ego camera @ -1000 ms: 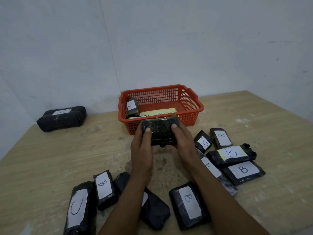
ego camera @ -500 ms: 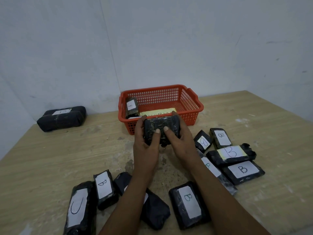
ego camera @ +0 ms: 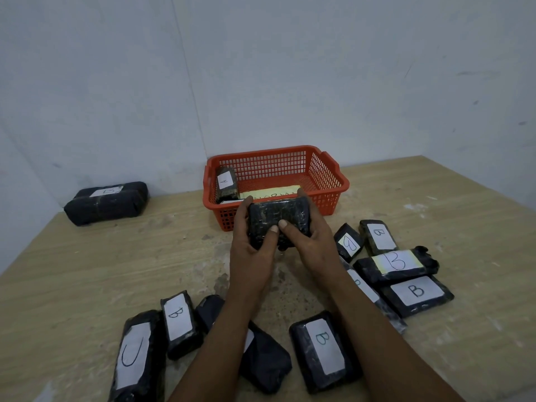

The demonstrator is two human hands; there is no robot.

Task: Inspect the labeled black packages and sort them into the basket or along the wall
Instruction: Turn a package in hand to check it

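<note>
Both grips are clamping one black package (ego camera: 278, 220): your left hand (ego camera: 252, 250) and right hand (ego camera: 314, 245) are wrapping its ends, thumbs meeting on its near face, no label showing. You are holding it above the tabletop (ego camera: 87, 271), just in front of the orange basket (ego camera: 333, 181) at the far edge. Inside the basket an A package (ego camera: 226, 184) is leaning on the left wall. B packages (ego camera: 417, 291) are lying toward the right edge, more along the near edge. One package (ego camera: 106, 203) is sitting in the far left corner by the wall.
</note>
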